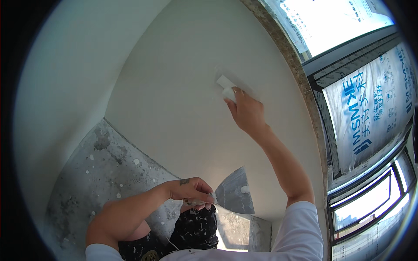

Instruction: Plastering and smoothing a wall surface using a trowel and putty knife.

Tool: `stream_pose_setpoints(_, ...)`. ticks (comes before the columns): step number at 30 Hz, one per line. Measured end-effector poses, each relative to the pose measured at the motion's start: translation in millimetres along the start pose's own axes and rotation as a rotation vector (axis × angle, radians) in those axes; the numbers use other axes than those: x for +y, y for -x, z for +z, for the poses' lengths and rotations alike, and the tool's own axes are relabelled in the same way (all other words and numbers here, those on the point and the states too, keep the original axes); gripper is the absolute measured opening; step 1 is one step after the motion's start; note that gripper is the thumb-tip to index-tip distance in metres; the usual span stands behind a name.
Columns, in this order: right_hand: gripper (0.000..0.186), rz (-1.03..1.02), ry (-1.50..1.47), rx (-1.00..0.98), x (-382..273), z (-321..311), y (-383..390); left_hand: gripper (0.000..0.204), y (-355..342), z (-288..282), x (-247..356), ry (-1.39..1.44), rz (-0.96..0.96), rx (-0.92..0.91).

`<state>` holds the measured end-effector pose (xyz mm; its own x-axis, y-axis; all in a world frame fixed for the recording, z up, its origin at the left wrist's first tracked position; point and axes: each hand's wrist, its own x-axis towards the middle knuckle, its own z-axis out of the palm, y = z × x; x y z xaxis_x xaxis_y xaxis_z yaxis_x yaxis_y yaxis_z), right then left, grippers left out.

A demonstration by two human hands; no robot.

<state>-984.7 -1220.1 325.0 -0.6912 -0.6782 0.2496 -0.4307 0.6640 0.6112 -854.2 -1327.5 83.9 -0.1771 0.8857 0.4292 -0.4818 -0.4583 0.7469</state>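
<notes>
My right hand [248, 111] reaches up to the pale wall [174, 87] and grips the white handle of a plastering trowel [225, 82]. The trowel lies flat against the wall, and its blade edges hardly stand out from the surface. Low in front of my body, my left hand [193, 190] is closed round the handle of a wide putty knife [235, 193]. That knife's grey blade flares out to the right, with a small dab of white putty [244, 189] on it. Most of the knife's handle is hidden by my fingers.
A brown stone sill [300, 74] borders the wall on the right. Beyond it are windows, one covered with printed protective film [370, 104]. Another wall [78, 74] meets this one at the left. The grey concrete floor [113, 161] is spotted with white splashes.
</notes>
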Motion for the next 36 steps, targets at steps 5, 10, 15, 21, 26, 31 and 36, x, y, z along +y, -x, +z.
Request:
stream_pose_setpoints(5, 0.043, 0.071, 0.194, -0.182, 21.0, -12.2, 68.3, 0.019, 15.7, 13.3, 13.2, -0.007, 0.122, -0.024)
stream_pose_setpoints(10, 0.037, 0.163, 0.121, 0.312, 48.5, -52.0, -19.7, 0.018, 17.8, 28.5, 15.0, 0.046, 0.128, -0.074)
stream_pose_setpoints(15, 0.038, 0.113, 0.082, 0.206, -11.2, -35.3, -101.3, 0.021, 22.0, 42.1, 19.1, 0.15, 0.272, -0.161)
stream_pose_setpoints(21, 0.038, -0.032, 0.148, -0.1, -32.1, -9.6, -30.6, 0.031, 40.8, 60.2, 28.7, 0.238, 0.39, -0.142)
stream_pose_setpoints(26, 0.036, 0.097, 0.153, 0.261, 8.9, -34.4, -26.9, 0.023, 64.4, 59.1, 26.6, 0.279, 0.356, -0.042)
stream_pose_setpoints(31, 0.036, 0.165, 0.179, 0.266, 1.3, -63.1, -131.0, 0.02, 87.3, 51.8, 31.0, 0.189, 0.399, 0.065)
stream_pose_setpoints(36, 0.035, -0.01, 0.019, 0.205, -61.0, -30.1, -192.9, 0.018, 108.9, 51.0, 37.9, 0.045, 0.262, 0.196)
